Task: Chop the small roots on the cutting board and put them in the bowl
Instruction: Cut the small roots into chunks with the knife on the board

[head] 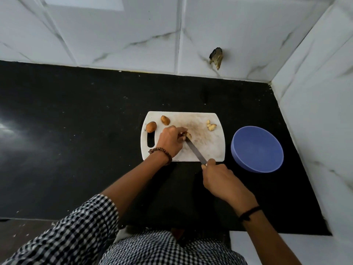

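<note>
A: Count on the white plastic cutting board (210,148) with rounded corners?

B: Three small brown oval roots. One whole root (151,127) lay by the handle slot at upper left, and a second whole root (165,120) just right of it. A part-cut root (188,135) was at board centre. One heap of pale cut pieces (211,126), upper right corner. One round blue bowl (257,150), smooth, just right of the board.

A: Hands?

B: Left hand (170,141), fingers curled, pinched the part-cut root. Right hand (219,176) gripped the handle of one narrow steel-bladed knife (195,150) at the board's lower edge.

A: Blade axis?

B: Diagonal: handle lower right, tip upper left, against the root.
</note>
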The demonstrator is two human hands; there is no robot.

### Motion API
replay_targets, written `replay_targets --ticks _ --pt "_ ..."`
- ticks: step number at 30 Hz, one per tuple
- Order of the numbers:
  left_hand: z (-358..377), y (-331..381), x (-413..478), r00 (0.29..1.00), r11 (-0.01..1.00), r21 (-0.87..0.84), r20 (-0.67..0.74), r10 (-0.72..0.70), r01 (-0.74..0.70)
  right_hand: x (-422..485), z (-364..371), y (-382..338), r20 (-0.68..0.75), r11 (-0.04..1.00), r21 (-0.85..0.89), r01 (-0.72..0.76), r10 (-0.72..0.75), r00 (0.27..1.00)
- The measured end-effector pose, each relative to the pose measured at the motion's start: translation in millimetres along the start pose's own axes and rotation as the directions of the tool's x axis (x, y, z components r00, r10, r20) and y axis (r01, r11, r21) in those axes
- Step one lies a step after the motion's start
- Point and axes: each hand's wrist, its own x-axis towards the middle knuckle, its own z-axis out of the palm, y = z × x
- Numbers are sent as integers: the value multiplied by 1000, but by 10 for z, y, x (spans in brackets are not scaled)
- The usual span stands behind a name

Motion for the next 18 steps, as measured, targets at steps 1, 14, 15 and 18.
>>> replay_targets --ticks 1,14,15,18 --pt "-3 1 2 1000 1000 3 3 1 -1 -14 -61 25 11 1000 -3 12 -12 1000" --pt "-56 -45 3 999 988 -145 30 -44 48 94 -201 20 -187 959 245 140 -95 978" --pt "-62 -56 3 998 988 -148 33 -47 51 166 -191 -13 -224 951 265 160 -100 969" --pt "-92 -111 -20 998 988 -143 28 -53 57 412 -184 -150 -345 918 317 237 -121 931"
